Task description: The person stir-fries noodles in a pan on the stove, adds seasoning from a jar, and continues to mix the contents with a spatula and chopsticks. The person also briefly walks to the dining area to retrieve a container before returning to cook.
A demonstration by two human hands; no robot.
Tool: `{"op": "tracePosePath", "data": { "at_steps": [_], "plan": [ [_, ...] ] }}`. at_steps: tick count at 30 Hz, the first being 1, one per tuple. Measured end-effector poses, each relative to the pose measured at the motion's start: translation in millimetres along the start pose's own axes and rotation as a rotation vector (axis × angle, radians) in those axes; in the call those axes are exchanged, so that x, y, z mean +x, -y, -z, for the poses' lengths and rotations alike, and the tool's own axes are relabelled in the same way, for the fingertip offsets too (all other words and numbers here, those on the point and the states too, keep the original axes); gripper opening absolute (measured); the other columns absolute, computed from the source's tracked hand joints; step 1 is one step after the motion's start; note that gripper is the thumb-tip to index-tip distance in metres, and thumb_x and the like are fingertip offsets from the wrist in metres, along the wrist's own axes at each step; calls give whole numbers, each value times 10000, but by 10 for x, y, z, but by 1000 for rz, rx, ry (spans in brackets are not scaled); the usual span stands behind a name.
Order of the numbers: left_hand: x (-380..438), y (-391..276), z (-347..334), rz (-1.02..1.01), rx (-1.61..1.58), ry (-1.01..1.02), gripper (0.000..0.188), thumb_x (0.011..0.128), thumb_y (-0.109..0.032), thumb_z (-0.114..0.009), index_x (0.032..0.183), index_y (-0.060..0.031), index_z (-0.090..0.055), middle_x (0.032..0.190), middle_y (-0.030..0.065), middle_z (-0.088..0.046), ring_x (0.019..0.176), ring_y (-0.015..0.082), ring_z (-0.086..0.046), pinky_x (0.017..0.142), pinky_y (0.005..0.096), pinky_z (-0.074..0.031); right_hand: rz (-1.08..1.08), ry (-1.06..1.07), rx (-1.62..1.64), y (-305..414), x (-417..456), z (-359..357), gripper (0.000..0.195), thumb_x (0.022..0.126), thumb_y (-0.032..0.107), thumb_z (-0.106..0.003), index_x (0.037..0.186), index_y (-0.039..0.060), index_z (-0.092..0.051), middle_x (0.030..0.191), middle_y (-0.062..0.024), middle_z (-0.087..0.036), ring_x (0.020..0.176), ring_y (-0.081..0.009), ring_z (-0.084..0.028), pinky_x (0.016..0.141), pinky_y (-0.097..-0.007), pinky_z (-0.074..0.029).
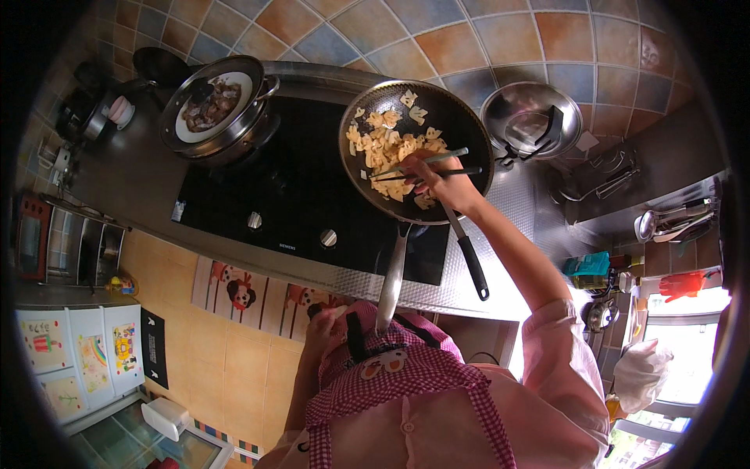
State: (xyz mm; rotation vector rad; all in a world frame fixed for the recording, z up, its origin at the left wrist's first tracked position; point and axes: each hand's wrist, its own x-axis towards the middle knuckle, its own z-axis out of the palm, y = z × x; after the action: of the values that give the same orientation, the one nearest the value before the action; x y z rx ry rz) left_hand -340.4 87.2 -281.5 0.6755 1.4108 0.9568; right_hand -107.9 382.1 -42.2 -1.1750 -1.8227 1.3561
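Note:
My right hand [436,179] grips a pair of chopsticks [450,156] over a dark wok [469,117]. Their tips reach into a heap of pale brown food slices [387,143], which look like lotus root. A utensil with a black handle [471,264] leans over the wok's near rim; its working end is hidden. The wok's metal handle [391,278] points towards my checked apron [404,381]. Down by the apron's left side is my left hand [323,328], beside a small dark thing. Its fingers are partly hidden, and whether it holds anything is unclear.
On the black glass hob [293,193], a steel pot [258,120] with a glass lid covers a white plate [243,88] of dark meat pieces. Right of the wok stands a steel basin [571,126] with a black-handled tool. A patterned mat [263,299] lies on the floor.

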Motion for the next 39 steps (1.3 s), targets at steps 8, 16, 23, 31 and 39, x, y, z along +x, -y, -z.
{"op": "tracePosePath", "data": {
  "at_steps": [8, 16, 23, 31, 39],
  "plan": [
    [104, 37, -91, -202, 10, 14, 206, 894, -147, -513, 1031, 4, -549, 1025, 95, -589, 942, 159, -556, 808, 263, -443, -9, -158, 272, -207, 439, -234, 316, 928, 274, -443, 1012, -9, -556, 896, -96, -610, 755, -173, -627, 655, -273, -527],
    [-12, 105, 20, 5, -13, -55, 236, 896, -195, -517, 1031, -7, -556, 1013, 70, -591, 933, 147, -546, 811, 265, -429, -60, -199, 291, -315, 632, -269, 339, 913, 299, -475, 1011, -11, -571, 859, -93, -612, 722, -174, -628, 620, -275, -522],
    [17, 188, 11, -19, 22, -4, 317, 916, -282, -473, 1119, -46, -535, 878, 43, -602, 787, 131, -578, 694, 282, -476, 80, -334, 272, -427, 652, -450, 316, 915, 279, -473, 906, -28, -548, 787, -80, -588, 661, -155, -621, 586, -261, -525],
    [26, 181, 5, -107, 17, 1, 286, 917, -237, -479, 1116, -38, -533, 900, 50, -609, 790, 131, -584, 693, 266, -476, 28, -611, 515, -445, 685, -395, 345, 916, 254, -460, 814, -67, -532, 703, -125, -585, 568, -206, -612, 501, -316, -550],
    [3, 94, -41, -171, 46, 7, 263, 908, -218, -497, 1082, -25, -541, 957, 64, -596, 802, 123, -574, 705, 251, -467, 240, -435, 136, -311, 94, 25, 384, 927, 333, -419, 867, -25, -541, 724, -125, -605, 628, -211, -635, 565, -292, -547]
  ]
}}
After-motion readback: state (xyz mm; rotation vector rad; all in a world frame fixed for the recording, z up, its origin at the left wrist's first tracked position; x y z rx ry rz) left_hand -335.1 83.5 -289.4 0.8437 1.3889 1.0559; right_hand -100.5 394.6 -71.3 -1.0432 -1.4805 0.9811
